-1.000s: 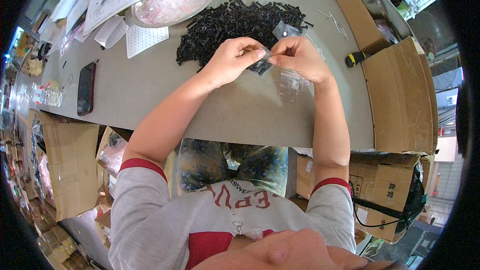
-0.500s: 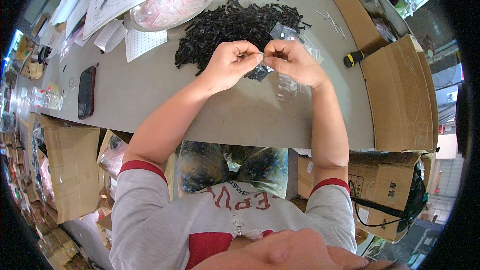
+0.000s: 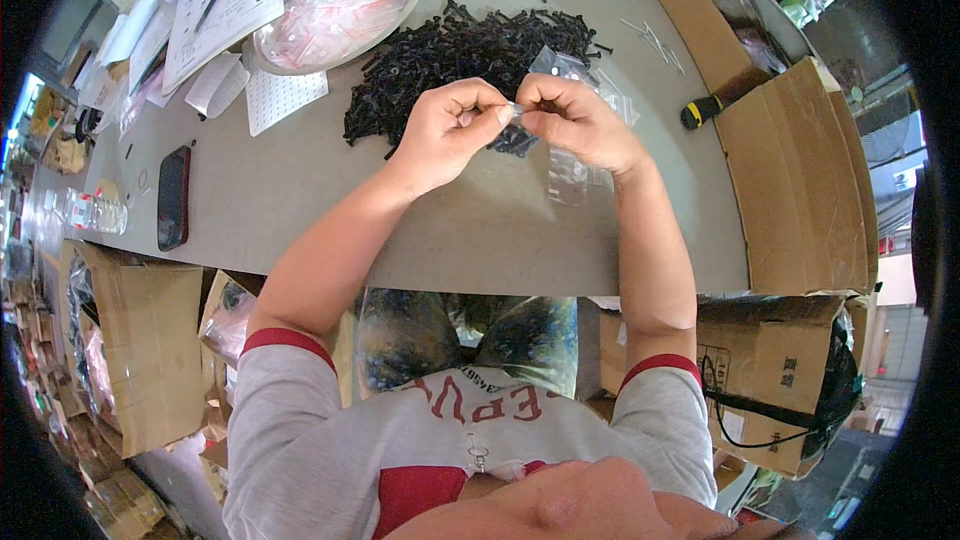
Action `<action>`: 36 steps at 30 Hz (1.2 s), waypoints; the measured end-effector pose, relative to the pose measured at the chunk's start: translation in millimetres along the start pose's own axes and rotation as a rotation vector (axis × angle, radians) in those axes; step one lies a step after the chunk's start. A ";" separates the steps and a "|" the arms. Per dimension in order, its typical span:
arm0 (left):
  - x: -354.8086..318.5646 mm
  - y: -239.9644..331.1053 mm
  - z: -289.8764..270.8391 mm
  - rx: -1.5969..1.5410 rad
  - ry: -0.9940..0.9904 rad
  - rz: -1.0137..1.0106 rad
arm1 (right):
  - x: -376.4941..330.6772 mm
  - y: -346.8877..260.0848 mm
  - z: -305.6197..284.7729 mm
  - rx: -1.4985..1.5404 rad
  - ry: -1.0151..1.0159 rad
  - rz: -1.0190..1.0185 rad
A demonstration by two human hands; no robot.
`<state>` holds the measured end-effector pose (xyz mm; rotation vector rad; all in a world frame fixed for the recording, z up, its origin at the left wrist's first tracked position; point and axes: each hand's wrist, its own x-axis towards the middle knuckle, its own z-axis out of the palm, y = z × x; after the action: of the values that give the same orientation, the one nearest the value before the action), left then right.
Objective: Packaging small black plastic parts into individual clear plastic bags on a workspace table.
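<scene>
My left hand (image 3: 445, 135) and my right hand (image 3: 580, 125) meet at the front edge of a heap of black screws (image 3: 455, 50). Both are closed in a pinch on the top of a small clear plastic bag (image 3: 513, 112). Most of that bag is hidden by my fingers, and dark screws show below the fingertips; I cannot tell whether they lie inside it. More flat clear zip bags (image 3: 567, 180) are on the table under and beside my right hand. Another clear bag (image 3: 558, 64) rests against the heap's right side.
A round metal tray (image 3: 412, 0) of small clear bags stands at the back left, beside papers (image 3: 225, 15). A phone (image 3: 174, 198) lies at the left. Hex keys (image 3: 655, 45), a black-and-yellow tool (image 3: 700, 112) and cardboard boxes (image 3: 795, 180) are at the right.
My hands stay together, pinching at the bag's top, with only a slight shift of the fingers. The whole view has moved a little; the things on the table lie as before.
</scene>
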<state>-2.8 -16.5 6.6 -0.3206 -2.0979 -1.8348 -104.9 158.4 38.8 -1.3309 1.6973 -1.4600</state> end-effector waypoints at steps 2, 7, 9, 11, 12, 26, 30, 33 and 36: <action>2.0 -1.6 -2.6 -0.075 0.027 -0.032 | -2.5 -0.5 -6.6 0.038 0.004 0.022; 9.9 -4.3 2.6 -0.129 0.026 -0.093 | -8.3 -3.3 -19.5 -0.010 0.048 0.042; 8.9 -3.1 5.5 -0.162 0.115 -0.155 | -11.6 -10.3 -27.7 -0.098 0.014 0.115; 7.8 -4.1 2.4 -0.157 0.130 -0.162 | -18.4 -10.5 -41.0 -0.074 0.107 0.143; 6.3 -3.2 1.6 -0.159 0.149 -0.174 | -22.7 -13.0 -49.4 -0.031 0.172 0.162; 5.6 -5.0 4.4 -0.123 0.017 -0.189 | -46.1 -4.7 -81.8 -0.288 0.577 0.167; 10.0 -9.3 5.0 -0.138 0.025 -0.199 | -24.0 9.4 -50.5 -0.700 -0.134 0.587; 7.9 -6.6 5.6 -0.114 0.015 -0.224 | -16.7 16.2 -44.3 -0.796 -0.193 0.650; 4.8 -8.4 5.5 -0.113 -0.005 -0.212 | -23.7 18.7 -49.0 -0.811 -0.145 0.552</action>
<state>-10.9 -12.6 0.3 -0.1328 -2.1055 -2.0789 -144.7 199.0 29.9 -1.1230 2.4091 -0.3480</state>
